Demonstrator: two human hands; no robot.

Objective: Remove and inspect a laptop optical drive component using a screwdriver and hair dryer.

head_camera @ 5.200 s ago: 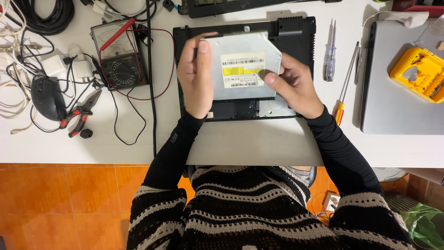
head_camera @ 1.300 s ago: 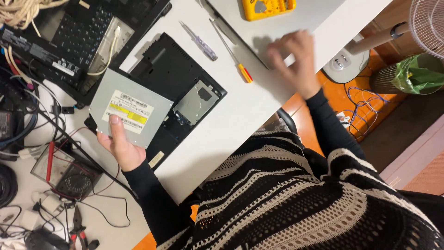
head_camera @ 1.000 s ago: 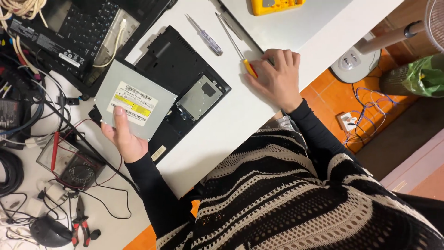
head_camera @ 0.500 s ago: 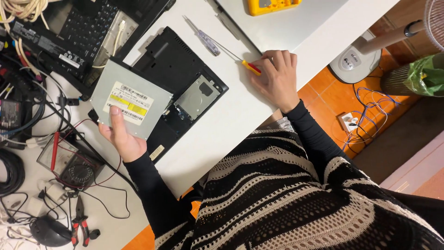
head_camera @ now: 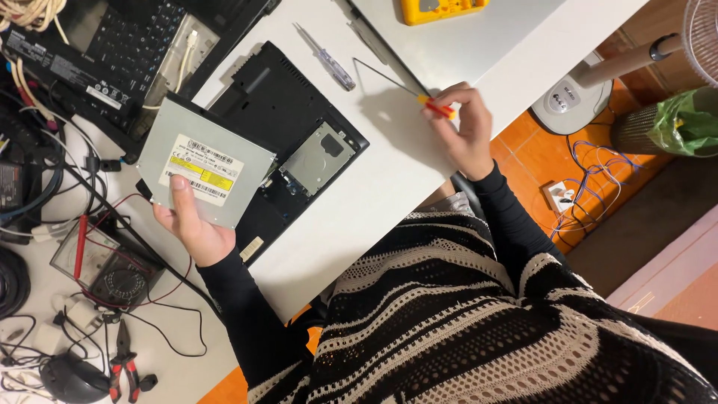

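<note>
Left hand [head_camera: 196, 228] grips the silver disc drive [head_camera: 206, 168] above the opened laptop [head_camera: 288, 112]. Right hand [head_camera: 467, 131] pinches the orange-handled screwdriver [head_camera: 436, 108] over the desk [head_camera: 389, 187].

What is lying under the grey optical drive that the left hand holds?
Under the optical drive in the left hand lies the black laptop base; the part it covers cannot be seen.

Pliers [head_camera: 122, 366] (red-handled) lie near a mouse [head_camera: 73, 378] and a meter [head_camera: 105, 269]; a yellow meter [head_camera: 441, 9] sits apart.
</note>
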